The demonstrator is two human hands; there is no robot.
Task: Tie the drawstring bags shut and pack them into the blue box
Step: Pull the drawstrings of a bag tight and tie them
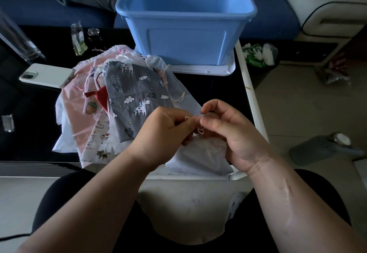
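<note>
Left hand (164, 131) and right hand (234, 133) both pinch the drawstring (200, 130) of a white bag (200, 157) that lies at the front edge of the table (214, 86). Blue box (184, 20) stands at the far side, no bag visible inside. Pile of bags (127, 94) lies to the left, untied. Risk: the thin cord may slip from the fingertips and the knot come loose; a hard tug could drag the bag off the edge. Knot and bag mouth hidden by fingers.

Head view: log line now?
step: tying white bag; left hand, right hand: pinch cord; blue box: no bags seen; bag pile: alongside
</note>
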